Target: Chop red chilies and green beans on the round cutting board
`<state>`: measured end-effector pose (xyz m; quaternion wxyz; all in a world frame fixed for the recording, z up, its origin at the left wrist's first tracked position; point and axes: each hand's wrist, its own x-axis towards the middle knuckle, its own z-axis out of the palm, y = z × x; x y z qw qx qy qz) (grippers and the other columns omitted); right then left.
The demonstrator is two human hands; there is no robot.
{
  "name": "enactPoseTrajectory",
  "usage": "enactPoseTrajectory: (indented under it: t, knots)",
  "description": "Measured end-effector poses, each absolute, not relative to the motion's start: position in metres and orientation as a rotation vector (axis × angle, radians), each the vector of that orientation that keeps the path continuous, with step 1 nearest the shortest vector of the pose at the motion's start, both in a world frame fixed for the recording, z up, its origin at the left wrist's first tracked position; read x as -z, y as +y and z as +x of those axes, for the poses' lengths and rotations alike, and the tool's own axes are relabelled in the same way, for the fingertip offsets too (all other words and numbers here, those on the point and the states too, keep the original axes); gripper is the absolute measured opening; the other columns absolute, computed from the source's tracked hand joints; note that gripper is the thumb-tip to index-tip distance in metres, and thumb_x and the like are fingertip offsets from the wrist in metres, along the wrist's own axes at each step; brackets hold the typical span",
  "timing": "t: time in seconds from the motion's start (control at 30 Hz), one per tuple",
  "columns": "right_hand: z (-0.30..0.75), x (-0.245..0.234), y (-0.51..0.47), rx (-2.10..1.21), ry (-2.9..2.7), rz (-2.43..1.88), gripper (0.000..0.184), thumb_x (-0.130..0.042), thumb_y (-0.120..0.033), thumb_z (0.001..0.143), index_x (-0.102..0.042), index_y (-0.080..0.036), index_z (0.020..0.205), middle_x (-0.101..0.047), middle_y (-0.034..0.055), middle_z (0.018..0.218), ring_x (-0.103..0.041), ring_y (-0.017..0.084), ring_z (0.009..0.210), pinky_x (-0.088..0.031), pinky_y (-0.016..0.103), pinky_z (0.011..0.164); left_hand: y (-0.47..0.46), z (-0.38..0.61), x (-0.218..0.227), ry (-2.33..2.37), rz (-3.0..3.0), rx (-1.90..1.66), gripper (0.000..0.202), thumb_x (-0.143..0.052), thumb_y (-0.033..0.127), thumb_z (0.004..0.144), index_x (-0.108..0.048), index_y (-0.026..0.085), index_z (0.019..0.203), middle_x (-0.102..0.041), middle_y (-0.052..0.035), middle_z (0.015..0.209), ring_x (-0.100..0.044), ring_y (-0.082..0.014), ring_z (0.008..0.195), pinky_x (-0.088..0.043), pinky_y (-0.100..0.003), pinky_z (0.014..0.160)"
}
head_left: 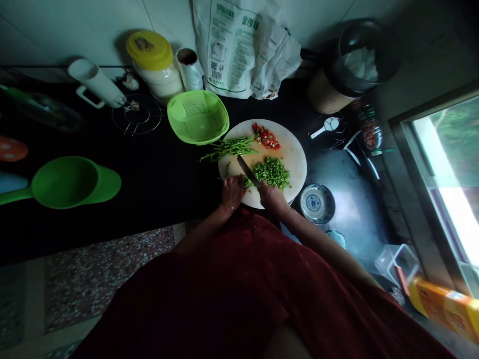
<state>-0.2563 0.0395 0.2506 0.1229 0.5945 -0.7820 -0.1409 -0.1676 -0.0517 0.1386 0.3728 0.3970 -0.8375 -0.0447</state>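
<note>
On a round, pale cutting board my right hand is closed around the handle of a kitchen knife. The blade points up and to the left, beside a pile of chopped green stalks. My left hand rests at the board's near left edge with its fingers curled on green stalks, mostly hidden under the fingers, close to the blade. Uncut green stalks lie across the board's far left edge. Chopped red chili forms a heap at the far side.
Behind the board sit a green basket, a yellow-lidded jar and a white bag. A green ladle-like scoop lies at left. To the right are a patterned bowl, a white spoon and a window.
</note>
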Motion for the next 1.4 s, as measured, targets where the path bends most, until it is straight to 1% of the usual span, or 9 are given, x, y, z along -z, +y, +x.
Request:
enactPoseTrajectory:
  t: [0.13,0.3,0.43,0.63,0.77,0.93,1.1,1.27,1.4]
  knots:
    - [-0.25,-0.251,0.041,0.467,-2.277,1.747,0.025,-0.03,-0.019,0.096,-0.046,-0.014,0.115,-0.068,0.0109,0.085,-0.067,0.024,0.079,-0.041,0.028,0.061,-0.056,-0.161,-0.131,-2.156,0.812,0.051,0.043,-0.052,0.036,0.092,-0.055,0.013,0.127,-0.059,-0.0164,0.121,-0.053,-0.0291,0.112,-0.038,-0.044,0.101]
    - [-0.252,-0.255,0.03,0.551,-2.286,1.777,0.026,-0.032,-0.016,0.094,-0.045,-0.014,0.116,-0.068,0.012,0.089,-0.067,0.023,0.085,-0.044,0.028,0.066,-0.068,-0.169,-0.113,-2.145,0.705,0.046,0.031,-0.043,0.023,0.096,-0.061,0.019,0.121,-0.064,-0.011,0.113,-0.058,-0.0239,0.106,-0.047,-0.037,0.091]
    - [-0.254,-0.251,0.018,0.599,-2.272,1.808,0.026,-0.034,-0.015,0.092,-0.045,-0.014,0.116,-0.068,0.0134,0.093,-0.067,0.025,0.088,-0.045,0.03,0.067,-0.075,-0.178,-0.105,-2.099,0.632,0.031,0.031,-0.039,0.022,0.098,-0.065,0.018,0.114,-0.067,-0.0079,0.104,-0.058,-0.0215,0.102,-0.046,-0.034,0.09]
    - [-0.256,-0.238,0.019,0.522,-2.25,1.782,0.029,-0.028,-0.016,0.095,-0.045,-0.012,0.118,-0.068,0.0129,0.092,-0.067,0.024,0.086,-0.045,0.029,0.067,-0.076,-0.18,-0.104,-2.08,0.674,0.069,0.032,-0.037,0.027,0.099,-0.068,0.017,0.098,-0.066,-0.0067,0.088,-0.058,-0.019,0.088,-0.047,-0.033,0.08]
    - [-0.249,-0.247,0.035,0.512,-2.222,1.815,0.029,-0.029,-0.016,0.095,-0.046,-0.013,0.118,-0.068,0.0118,0.088,-0.067,0.023,0.083,-0.045,0.028,0.065,-0.074,-0.178,-0.108,-2.072,0.689,0.037,0.026,-0.042,0.024,0.097,-0.066,0.017,0.105,-0.066,-0.0092,0.097,-0.059,-0.0217,0.095,-0.047,-0.035,0.083]
    - [-0.235,-0.255,0.04,0.604,-2.233,1.837,0.033,-0.034,-0.007,0.088,-0.046,-0.014,0.119,-0.068,0.0115,0.091,-0.067,0.022,0.087,-0.045,0.027,0.067,-0.072,-0.175,-0.114,-2.155,0.715,0.08,0.03,-0.039,0.023,0.097,-0.063,0.018,0.115,-0.066,-0.0109,0.1,-0.059,-0.0234,0.099,-0.048,-0.035,0.083]
    - [-0.238,-0.239,0.024,0.599,-2.196,1.86,0.037,-0.036,-0.005,0.086,-0.046,-0.013,0.12,-0.068,0.0131,0.095,-0.066,0.021,0.09,-0.045,0.027,0.069,-0.071,-0.173,-0.112,-2.165,0.737,0.133,0.033,-0.035,0.023,0.099,-0.066,0.019,0.109,-0.066,-0.0095,0.099,-0.058,-0.0218,0.102,-0.048,-0.034,0.087]
    - [-0.26,-0.237,0.021,0.487,-2.188,1.851,0.031,-0.031,-0.013,0.092,-0.047,-0.012,0.119,-0.068,0.012,0.089,-0.065,0.021,0.08,-0.041,0.027,0.063,-0.07,-0.177,-0.119,-2.182,0.754,0.12,0.032,-0.036,0.027,0.099,-0.065,0.018,0.11,-0.065,-0.009,0.104,-0.058,-0.0203,0.1,-0.048,-0.033,0.089]
    - [-0.276,-0.256,0.04,0.321,-2.204,1.809,0.03,-0.027,-0.023,0.098,-0.05,-0.01,0.113,-0.067,0.0105,0.081,-0.062,0.019,0.073,-0.035,0.026,0.059,-0.065,-0.18,-0.132,-2.209,0.768,0.119,0.025,-0.044,0.024,0.096,-0.064,0.018,0.109,-0.063,-0.0095,0.105,-0.056,-0.0225,0.102,-0.046,-0.035,0.088]
